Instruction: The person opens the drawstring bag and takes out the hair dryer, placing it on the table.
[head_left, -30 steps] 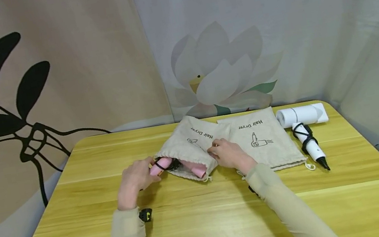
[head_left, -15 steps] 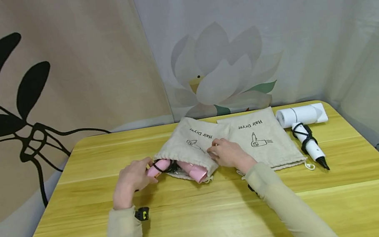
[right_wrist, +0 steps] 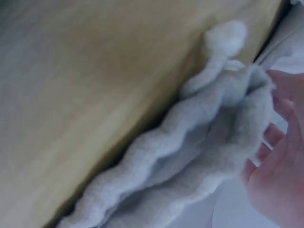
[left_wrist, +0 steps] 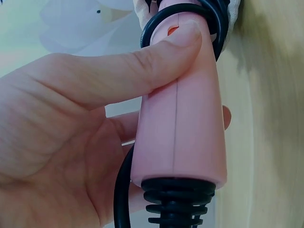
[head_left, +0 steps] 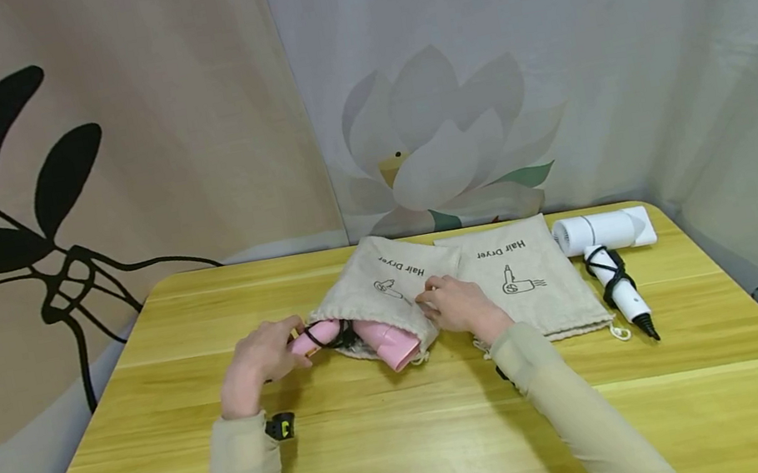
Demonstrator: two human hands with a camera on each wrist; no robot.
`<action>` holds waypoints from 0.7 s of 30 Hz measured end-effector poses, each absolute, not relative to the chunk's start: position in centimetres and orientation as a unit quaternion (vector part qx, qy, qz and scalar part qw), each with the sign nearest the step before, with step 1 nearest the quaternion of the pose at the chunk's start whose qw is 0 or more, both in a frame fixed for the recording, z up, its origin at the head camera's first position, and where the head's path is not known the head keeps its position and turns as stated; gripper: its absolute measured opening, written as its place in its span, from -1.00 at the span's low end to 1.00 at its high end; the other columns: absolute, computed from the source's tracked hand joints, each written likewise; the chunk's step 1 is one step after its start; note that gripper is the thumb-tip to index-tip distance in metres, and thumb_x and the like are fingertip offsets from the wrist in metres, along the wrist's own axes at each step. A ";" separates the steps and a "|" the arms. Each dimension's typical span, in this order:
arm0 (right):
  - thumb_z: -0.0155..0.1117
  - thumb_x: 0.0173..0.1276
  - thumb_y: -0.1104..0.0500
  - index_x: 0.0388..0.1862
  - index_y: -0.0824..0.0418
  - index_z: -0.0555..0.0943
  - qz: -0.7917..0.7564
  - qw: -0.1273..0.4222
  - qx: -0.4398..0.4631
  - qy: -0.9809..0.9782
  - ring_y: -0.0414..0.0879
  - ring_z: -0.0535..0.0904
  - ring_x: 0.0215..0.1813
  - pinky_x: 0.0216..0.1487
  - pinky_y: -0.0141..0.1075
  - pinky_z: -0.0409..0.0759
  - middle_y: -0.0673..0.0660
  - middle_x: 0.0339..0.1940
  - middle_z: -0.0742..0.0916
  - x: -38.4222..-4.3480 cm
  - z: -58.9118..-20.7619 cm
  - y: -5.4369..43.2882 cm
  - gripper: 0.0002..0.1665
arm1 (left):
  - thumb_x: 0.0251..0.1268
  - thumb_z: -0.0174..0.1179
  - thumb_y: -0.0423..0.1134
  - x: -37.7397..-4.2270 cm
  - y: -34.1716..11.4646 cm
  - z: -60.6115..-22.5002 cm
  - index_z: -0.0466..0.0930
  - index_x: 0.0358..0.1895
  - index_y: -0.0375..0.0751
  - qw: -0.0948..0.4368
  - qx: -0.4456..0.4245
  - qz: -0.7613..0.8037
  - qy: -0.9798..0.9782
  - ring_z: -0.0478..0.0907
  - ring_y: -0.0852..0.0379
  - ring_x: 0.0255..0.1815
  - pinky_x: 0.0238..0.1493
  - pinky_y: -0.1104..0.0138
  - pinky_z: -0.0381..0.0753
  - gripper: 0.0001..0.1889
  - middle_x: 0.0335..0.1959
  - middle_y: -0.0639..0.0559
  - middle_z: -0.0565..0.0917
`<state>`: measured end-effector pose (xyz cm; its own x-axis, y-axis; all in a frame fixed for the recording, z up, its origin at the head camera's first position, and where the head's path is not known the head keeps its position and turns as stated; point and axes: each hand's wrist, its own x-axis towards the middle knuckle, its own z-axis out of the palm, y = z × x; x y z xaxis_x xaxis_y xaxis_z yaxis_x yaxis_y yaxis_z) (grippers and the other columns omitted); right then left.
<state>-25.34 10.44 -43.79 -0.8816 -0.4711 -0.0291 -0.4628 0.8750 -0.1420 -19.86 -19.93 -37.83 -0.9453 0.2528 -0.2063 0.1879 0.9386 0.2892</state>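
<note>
My left hand grips the handle of a pink hair dryer whose black cord is wound round it. In the left wrist view the thumb lies across the handle and the other fingers pass behind it. In the head view the dryer lies partly inside a beige drawstring bag printed "Hair Dryer", its barrel end sticking out of the mouth and its rest hidden by cloth. My right hand pinches the bag's right side by the mouth. The right wrist view shows the gathered rim gaping beside the fingers.
A second drawstring bag lies flat on the right, partly under the first. Beyond it are a white cylindrical appliance and a white handle wrapped in black cord. All rest on the wooden table, a curtain behind.
My left hand has moved a little left with the handle, and more of the pink hair dryer's barrel shows outside the bag. The right hand keeps its place at the bag.
</note>
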 end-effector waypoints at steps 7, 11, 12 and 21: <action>0.11 0.41 0.01 0.15 -0.02 0.59 -0.066 0.040 -0.240 0.968 -0.01 0.53 0.14 0.05 -0.07 0.61 0.07 0.15 0.60 -25.6 -43.9 10.5 -0.63 | 0.07 0.37 -0.16 -19.8 -20.0 -37.6 0.50 -0.04 -0.12 0.125 0.118 0.136 0.976 0.48 0.08 -0.36 -0.42 0.25 0.44 -0.62 -0.29 -0.05 0.64; 0.11 0.41 0.00 0.18 -0.03 0.57 -0.060 0.043 -0.237 0.969 -0.02 0.52 0.18 0.07 -0.05 0.61 0.06 0.18 0.59 -25.8 -43.9 10.6 -0.62 | 0.08 0.36 -0.16 -19.8 -20.0 -37.5 0.49 -0.04 -0.11 0.130 0.117 0.134 0.976 0.47 0.09 -0.36 -0.43 0.27 0.43 -0.62 -0.29 -0.04 0.63; 0.12 0.41 0.01 0.18 -0.03 0.57 -0.059 0.043 -0.236 0.969 -0.01 0.52 0.18 0.07 -0.05 0.61 0.07 0.18 0.58 -25.8 -43.9 10.6 -0.62 | 0.08 0.36 -0.16 -19.8 -20.0 -37.5 0.49 -0.04 -0.11 0.131 0.116 0.134 0.975 0.47 0.09 -0.36 -0.43 0.27 0.42 -0.62 -0.29 -0.04 0.63; 0.15 0.39 0.06 0.20 -0.02 0.55 -0.055 0.044 -0.228 0.971 0.01 0.51 0.20 0.08 -0.01 0.60 0.08 0.19 0.57 -26.1 -43.8 10.5 -0.60 | 0.08 0.36 -0.17 -19.7 -20.4 -37.4 0.49 -0.03 -0.08 0.141 0.120 0.140 0.973 0.47 0.09 -0.34 -0.40 0.28 0.44 -0.63 -0.25 -0.05 0.64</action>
